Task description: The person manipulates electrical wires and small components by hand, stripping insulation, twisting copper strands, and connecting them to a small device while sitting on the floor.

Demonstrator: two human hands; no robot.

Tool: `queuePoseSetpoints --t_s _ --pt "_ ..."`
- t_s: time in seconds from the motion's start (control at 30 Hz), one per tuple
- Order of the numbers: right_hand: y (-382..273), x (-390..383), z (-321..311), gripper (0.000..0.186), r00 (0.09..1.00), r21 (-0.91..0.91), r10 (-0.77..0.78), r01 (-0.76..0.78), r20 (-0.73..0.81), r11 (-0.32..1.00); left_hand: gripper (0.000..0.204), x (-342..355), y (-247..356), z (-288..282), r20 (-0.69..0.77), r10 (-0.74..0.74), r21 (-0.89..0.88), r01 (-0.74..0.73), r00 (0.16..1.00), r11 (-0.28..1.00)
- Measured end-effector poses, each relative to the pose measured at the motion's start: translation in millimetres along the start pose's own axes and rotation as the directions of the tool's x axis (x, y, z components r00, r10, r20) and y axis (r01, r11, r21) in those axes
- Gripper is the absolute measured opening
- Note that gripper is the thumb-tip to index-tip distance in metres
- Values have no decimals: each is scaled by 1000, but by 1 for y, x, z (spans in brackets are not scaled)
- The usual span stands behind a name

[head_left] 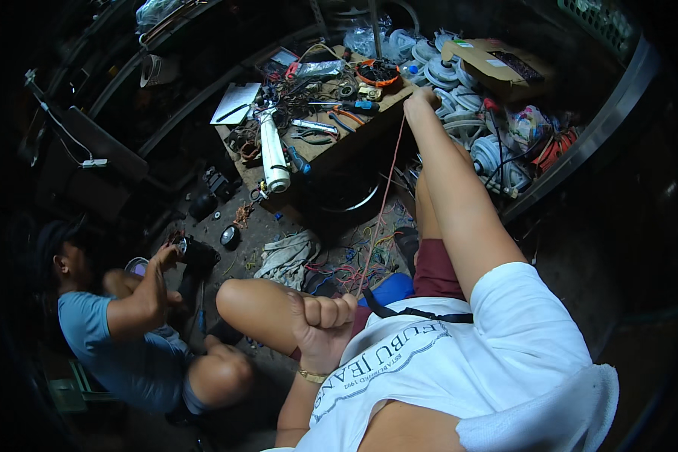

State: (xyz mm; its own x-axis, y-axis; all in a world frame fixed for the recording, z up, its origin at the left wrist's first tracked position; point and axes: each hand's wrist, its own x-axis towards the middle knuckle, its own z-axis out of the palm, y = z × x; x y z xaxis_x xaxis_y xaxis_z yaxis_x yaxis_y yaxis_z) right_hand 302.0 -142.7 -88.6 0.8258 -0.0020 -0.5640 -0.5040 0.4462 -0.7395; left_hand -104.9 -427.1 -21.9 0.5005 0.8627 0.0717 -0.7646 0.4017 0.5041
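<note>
Wire strung nearly straight, from lap up to the tabletop's near right corner. Left hand: fingers clenched in a fist round its lower end. Right hand, arm outstretched: fingers curled on the upper end, exact pinch hidden.

Risks, my reading: a hard pull could slip the wire from either grip; slack could drop it into the coloured scraps below and tangle. A right-arm swing leftward might knock the pliers or white tube, whose end lies at the front edge.

Room: open gap between tabletop and lap. Grey discs crowd the right hand's far side; co-worker well apart, left.
</note>
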Motion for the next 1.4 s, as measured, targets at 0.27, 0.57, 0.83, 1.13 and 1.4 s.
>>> queuePoseSetpoints --t_s 0.27,0.57,0.83,1.13,1.4 --pt "10 -49 25 27 922 -28 55 -48 384 998 55 -1 23 8 119 54 119 -68 991 991" --pt "-35 -54 -10 34 649 28 293 -436 702 899 50 12 27 -43 148 78 306 -121 986 944" --pt "-44 -219 -64 43 238 -203 323 -418 916 886 42 53 21 -137 -13 90 986 -2 996 167" --pt "-34 -240 -89 24 -233 -408 335 -547 913 731 39 140 -13 -40 244 -91 609 -79 965 789" --pt "-15 -206 -114 36 -93 -468 464 -33 881 883 21 153 -2 -53 -29 -11 470 23 1000 882"
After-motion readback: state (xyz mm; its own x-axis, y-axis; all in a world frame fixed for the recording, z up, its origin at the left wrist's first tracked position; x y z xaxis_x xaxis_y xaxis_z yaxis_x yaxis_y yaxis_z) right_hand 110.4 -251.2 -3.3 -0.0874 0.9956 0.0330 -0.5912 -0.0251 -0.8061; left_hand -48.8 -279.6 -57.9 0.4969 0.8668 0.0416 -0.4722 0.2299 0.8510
